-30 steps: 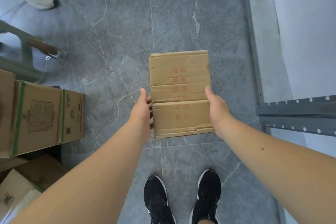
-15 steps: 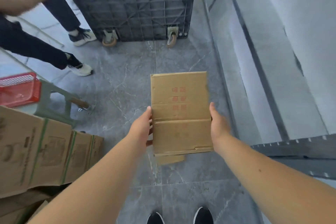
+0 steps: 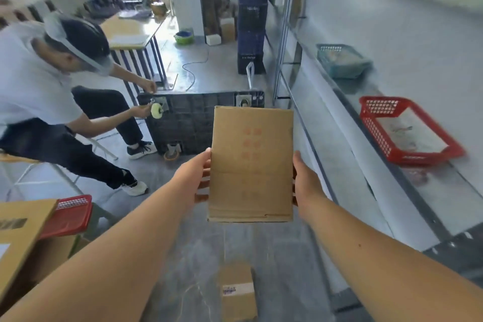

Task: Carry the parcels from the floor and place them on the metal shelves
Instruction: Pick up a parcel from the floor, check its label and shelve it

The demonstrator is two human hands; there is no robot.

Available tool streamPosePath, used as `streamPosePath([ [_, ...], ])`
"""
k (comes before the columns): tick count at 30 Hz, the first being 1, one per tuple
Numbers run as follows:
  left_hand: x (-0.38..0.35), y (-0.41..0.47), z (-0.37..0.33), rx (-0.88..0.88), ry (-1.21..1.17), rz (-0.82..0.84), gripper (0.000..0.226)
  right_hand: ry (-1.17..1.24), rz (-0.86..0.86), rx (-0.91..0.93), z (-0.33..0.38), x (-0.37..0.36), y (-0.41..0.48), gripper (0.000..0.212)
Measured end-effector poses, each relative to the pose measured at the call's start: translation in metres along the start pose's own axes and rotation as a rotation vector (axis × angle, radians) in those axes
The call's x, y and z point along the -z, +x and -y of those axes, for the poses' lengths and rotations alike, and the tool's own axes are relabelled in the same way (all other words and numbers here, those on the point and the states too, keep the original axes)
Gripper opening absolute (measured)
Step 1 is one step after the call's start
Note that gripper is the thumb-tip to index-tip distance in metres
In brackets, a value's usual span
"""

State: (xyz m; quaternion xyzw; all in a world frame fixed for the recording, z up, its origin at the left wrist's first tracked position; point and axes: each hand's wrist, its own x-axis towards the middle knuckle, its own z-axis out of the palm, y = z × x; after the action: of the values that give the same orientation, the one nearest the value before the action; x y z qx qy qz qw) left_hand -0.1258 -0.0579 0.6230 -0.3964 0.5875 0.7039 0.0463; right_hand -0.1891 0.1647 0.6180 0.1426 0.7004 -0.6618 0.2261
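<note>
I hold a flat brown cardboard parcel (image 3: 252, 162) with faded red print out in front of me at about waist height. My left hand (image 3: 194, 178) grips its left edge and my right hand (image 3: 305, 181) grips its right edge. The metal shelves (image 3: 347, 123) run along my right side, close to the parcel. A smaller brown parcel (image 3: 236, 293) with a white label lies on the grey floor below my arms.
A red basket (image 3: 407, 129) and a teal basket (image 3: 341, 60) sit on the shelf. Ahead stands an upturned black trolley (image 3: 188, 123), with a seated person (image 3: 52, 102) working on its wheel. Large cardboard boxes (image 3: 23, 238) and a red basket (image 3: 69, 217) are at my left.
My view has lifted from the floor to the room ahead. The parcel stays in both hands and has risen with them; the shelves and the seated person have come into view.
</note>
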Motion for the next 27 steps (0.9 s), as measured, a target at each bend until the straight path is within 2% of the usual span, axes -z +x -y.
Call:
streamPosePath([
  [7, 0.017, -0.054, -0.073, -0.124, 0.008, 0.037, 0.044, -0.015, -0.014, 0.110, 0.080, -0.003, -0.049, 0.069],
  [14, 0.031, -0.109, -0.132, -0.239, -0.018, 0.090, 0.036, 0.050, -0.040, 0.194, 0.141, 0.004, -0.088, 0.055],
  [21, 0.025, -0.169, -0.193, -0.423, 0.001, -0.018, 0.026, 0.093, -0.003, 0.339, 0.202, 0.009, -0.129, 0.050],
  [27, 0.029, -0.220, -0.237, -0.507, 0.032, -0.015, 0.032, 0.145, 0.000, 0.379, 0.256, 0.018, -0.164, 0.019],
])
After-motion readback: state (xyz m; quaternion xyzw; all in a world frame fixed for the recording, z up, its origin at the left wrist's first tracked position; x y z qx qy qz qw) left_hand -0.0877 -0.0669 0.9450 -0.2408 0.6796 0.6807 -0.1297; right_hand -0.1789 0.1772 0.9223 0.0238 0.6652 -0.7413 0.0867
